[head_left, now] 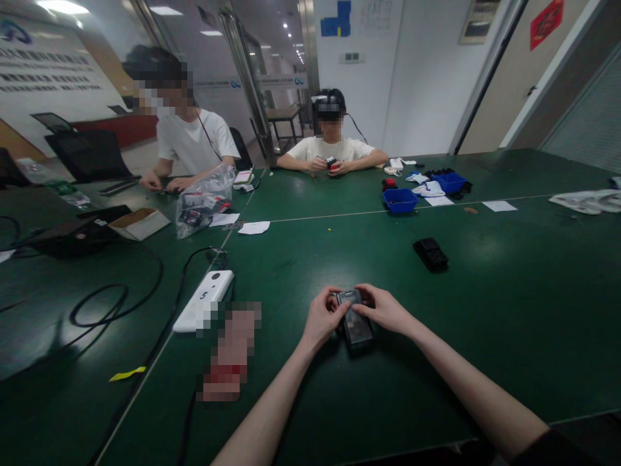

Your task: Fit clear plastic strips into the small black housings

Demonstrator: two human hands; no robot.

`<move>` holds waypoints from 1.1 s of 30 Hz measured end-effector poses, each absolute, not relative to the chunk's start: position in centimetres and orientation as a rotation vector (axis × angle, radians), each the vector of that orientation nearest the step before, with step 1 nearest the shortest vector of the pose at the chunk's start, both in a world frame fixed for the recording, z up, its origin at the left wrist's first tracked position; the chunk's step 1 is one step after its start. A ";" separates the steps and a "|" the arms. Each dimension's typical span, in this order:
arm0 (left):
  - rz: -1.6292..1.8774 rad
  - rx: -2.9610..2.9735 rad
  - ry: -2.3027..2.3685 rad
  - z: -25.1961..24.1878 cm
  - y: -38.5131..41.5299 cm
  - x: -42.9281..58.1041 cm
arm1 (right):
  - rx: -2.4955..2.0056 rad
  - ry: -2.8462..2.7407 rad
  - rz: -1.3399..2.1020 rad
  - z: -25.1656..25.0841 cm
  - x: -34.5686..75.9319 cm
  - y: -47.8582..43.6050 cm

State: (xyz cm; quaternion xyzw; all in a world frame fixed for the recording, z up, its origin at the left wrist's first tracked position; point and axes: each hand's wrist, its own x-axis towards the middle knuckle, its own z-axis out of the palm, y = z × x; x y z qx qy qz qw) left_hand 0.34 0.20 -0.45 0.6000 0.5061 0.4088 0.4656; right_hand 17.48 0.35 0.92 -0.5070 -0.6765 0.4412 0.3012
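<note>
Black handheld device [356,325], some small dark gadget with a glassy panel on top, sitting low on the green table [509,310] right in front of me, roughly dead centre of my reach. Both hands are closed in on its far end: my left hand [324,318] pinches the corner at about 10 o'clock of the device, my right hand [383,309] covers the corner at about 2 o'clock, fingertips nearly meeting over the top edge. So hands together, clamped on the thing, not lifting it, it looks like it's resting on the table. My guess is I'm in the middle of working something loose or snapping something on at that top end; can't tell which, my fingers hide the bit that matters. Whatever comes next needs steady pressure from both thumbs and the body kept flat so it doesn't skid. Off at 1 o'clock there's another black block [431,253] lying alone, further out at 12 a blue bin [400,200], and at 9 to 10 o'clock a white power strip [206,298] with cables. Two other people are sitting across the table.
</note>
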 end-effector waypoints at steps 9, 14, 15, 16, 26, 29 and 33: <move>1.035 1.462 1.240 -0.4 0.2 0.4 | -1.336 -1.777 1.148 0.8 17.1 -0.1; 1.048 1.442 1.224 -0.5 0.3 0.4 | -1.332 -1.852 1.016 0.5 16.9 -0.8; 1.052 1.437 1.223 -0.6 0.3 0.4 | -1.332 -1.848 1.006 0.4 16.9 -0.9; 1.056 1.433 1.222 -0.6 0.3 0.4 | -1.330 -1.841 1.001 0.3 16.8 -1.0; 1.069 1.391 1.192 -0.2 0.2 0.2 | -1.264 -1.815 1.102 0.3 16.6 -1.5; 1.065 1.387 1.179 -0.2 0.1 0.2 | -1.297 -1.788 1.122 0.2 16.6 -1.5; 1.047 1.388 1.173 0.0 0.1 0.3 | -1.303 -1.718 1.150 -0.3 16.7 -1.3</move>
